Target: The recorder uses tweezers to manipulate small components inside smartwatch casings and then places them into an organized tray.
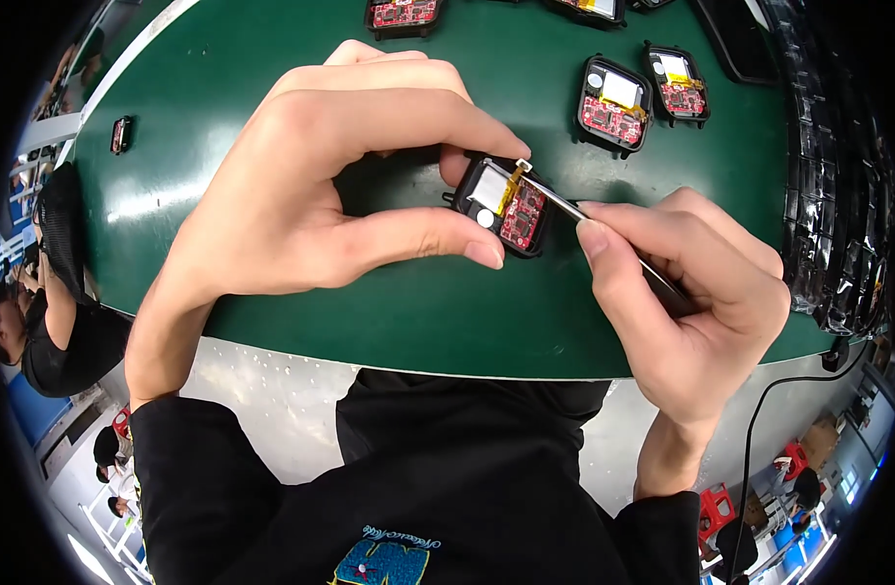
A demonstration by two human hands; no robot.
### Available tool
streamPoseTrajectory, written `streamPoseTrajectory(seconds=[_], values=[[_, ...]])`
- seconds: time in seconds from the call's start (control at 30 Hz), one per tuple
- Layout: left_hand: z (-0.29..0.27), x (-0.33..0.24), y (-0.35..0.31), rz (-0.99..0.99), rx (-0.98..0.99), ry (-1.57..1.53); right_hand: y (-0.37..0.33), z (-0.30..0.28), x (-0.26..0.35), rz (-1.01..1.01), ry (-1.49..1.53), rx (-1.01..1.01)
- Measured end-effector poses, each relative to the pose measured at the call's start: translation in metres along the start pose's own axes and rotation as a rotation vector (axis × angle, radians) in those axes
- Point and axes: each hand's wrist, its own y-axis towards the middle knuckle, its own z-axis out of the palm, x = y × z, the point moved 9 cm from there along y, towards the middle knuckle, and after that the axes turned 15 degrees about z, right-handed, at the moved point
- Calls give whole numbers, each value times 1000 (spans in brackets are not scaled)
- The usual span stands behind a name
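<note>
Glossy green table (447, 331), pale floor (282, 390), left hand (316, 180) gripping 1 device (504, 205), right hand (696, 283) pinching thin tool (559, 200)

Table: smooth, glossy dark-green tabletop with a thin pale edge (564, 322). Clock from tabletop's middle, 12 = far side. At 2: black rounded-square plastic casing with white block, yellow strip, red circuit board (615, 109); similar narrower-looking black casing (678, 86) just beyond it; flat black slab (738, 44) farther out. At 12: black casing with red board (403, 16), cut off. At 1: another cut-off casing (592, 10). Between 9 and 10: small dark piece (121, 135), details unclear.
</note>
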Motion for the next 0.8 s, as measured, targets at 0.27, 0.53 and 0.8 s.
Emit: streamPoseTrajectory(seconds=[0.27,0.53,0.8], values=[[0,-2,2,8,3,16,0,-2,1,-9,-11,-4],[-2,-1,2,10,-59,17,-8,-4,8,-113,-112,-109],[-2,2,1,3,-62,-5,-12,2,12,-278,-122,-160]])
